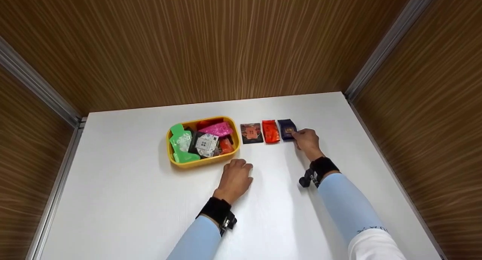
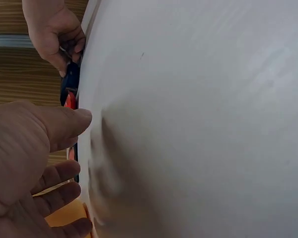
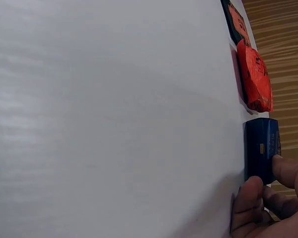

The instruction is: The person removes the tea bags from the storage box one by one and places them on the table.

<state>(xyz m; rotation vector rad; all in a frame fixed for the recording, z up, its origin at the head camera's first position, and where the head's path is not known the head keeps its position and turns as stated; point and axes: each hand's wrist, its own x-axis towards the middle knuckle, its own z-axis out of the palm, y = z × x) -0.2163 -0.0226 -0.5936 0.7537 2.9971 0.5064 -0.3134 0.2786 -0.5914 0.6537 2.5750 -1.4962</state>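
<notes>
A dark blue packet lies on the white table at the right end of a short row. My right hand pinches its right edge; in the right wrist view the thumb lies on the top and a fingertip against the side. Beside it are a shiny red packet and a flat dark sachet with a pinkish-orange label. My left hand hovers just in front of the yellow basket, its fingers relaxed and holding nothing.
Inside the basket are a green bottle-shaped packet, a pink packet, a black-and-white sachet and some red packets. Wood-grain panels enclose the table at the back and both sides.
</notes>
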